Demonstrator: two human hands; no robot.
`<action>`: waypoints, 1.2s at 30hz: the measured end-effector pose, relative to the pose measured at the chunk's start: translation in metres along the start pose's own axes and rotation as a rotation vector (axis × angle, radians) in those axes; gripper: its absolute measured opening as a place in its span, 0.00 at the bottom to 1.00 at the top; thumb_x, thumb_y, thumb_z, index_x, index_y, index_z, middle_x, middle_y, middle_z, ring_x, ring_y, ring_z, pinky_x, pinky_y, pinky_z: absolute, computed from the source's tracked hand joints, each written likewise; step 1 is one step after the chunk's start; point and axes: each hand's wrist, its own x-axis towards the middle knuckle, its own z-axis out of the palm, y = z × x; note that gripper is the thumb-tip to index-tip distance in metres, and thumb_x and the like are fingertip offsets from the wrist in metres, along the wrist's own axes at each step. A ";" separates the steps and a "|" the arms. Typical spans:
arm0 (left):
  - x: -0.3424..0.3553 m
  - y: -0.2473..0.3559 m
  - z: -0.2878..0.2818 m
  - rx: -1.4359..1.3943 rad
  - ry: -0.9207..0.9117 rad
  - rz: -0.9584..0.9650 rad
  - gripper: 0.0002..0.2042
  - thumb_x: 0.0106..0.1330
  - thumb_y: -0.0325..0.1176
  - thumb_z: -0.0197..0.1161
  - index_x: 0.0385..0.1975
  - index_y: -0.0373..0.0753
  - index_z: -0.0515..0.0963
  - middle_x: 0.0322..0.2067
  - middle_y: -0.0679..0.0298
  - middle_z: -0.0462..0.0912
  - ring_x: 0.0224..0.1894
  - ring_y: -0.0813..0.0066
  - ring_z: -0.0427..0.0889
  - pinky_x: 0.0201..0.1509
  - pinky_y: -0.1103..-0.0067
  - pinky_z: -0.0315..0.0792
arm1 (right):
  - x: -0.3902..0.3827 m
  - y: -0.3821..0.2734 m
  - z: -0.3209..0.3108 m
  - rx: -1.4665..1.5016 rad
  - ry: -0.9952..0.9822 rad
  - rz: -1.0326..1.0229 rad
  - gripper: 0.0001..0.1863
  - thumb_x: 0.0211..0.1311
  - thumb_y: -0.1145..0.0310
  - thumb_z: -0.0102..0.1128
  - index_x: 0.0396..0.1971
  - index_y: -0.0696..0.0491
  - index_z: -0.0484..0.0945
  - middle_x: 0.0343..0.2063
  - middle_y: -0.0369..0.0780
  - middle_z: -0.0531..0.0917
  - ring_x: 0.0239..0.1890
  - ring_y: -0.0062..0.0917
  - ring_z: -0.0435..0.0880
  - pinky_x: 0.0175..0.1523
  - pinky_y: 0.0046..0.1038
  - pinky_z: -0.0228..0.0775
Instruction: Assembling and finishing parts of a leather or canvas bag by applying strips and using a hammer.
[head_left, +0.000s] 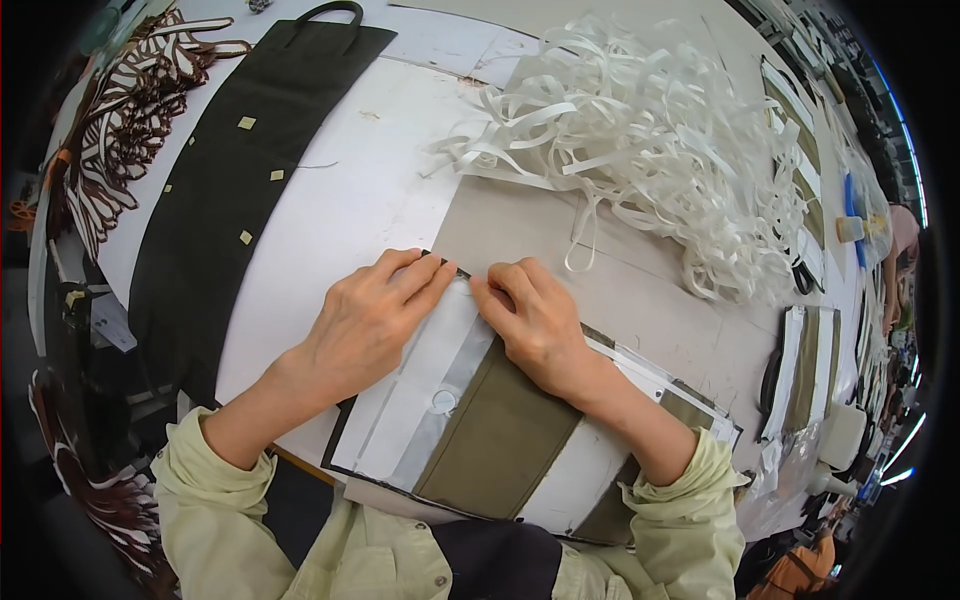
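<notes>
In front of me lies a flat fabric panel (497,430), olive in the middle with white and clear strips, a dark edge and a small round white disc (443,402). It looks like part of a bag. My left hand (365,312) is closed at the panel's far left corner, fingertips pressed together along the dark edge. Just to its right, my right hand (535,322) pinches the same far edge between thumb and curled fingers. The fingertips of both hands nearly meet there. Whatever lies under the fingers is hidden.
A big tangled heap of white ribbon (640,140) covers the far right. Across the left lies a long dark fabric piece (235,170) with a handle and small yellowish squares. Brown-and-white strips (135,120) hang far left. More striped panels (800,370) lie right, beside plastic wrap (785,480).
</notes>
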 end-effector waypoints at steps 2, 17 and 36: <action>0.001 0.000 -0.001 0.005 -0.009 0.000 0.26 0.53 0.17 0.58 0.56 0.30 0.79 0.52 0.57 0.82 0.53 0.59 0.81 0.48 0.71 0.82 | -0.002 0.000 0.001 -0.015 0.004 0.000 0.15 0.47 0.78 0.63 0.39 0.63 0.79 0.36 0.43 0.75 0.37 0.32 0.76 0.39 0.31 0.72; 0.007 0.004 -0.001 0.086 -0.066 0.085 0.26 0.53 0.17 0.59 0.57 0.29 0.78 0.54 0.54 0.80 0.57 0.57 0.78 0.56 0.69 0.79 | -0.001 -0.002 0.003 -0.077 -0.002 -0.052 0.13 0.46 0.77 0.62 0.35 0.63 0.79 0.35 0.43 0.75 0.38 0.31 0.76 0.38 0.29 0.69; -0.013 -0.008 0.006 0.101 0.105 -0.068 0.19 0.55 0.16 0.58 0.49 0.24 0.79 0.48 0.51 0.80 0.54 0.52 0.80 0.65 0.60 0.74 | -0.003 -0.004 0.001 -0.133 -0.069 -0.071 0.15 0.48 0.78 0.63 0.39 0.62 0.78 0.37 0.42 0.76 0.36 0.30 0.76 0.38 0.29 0.71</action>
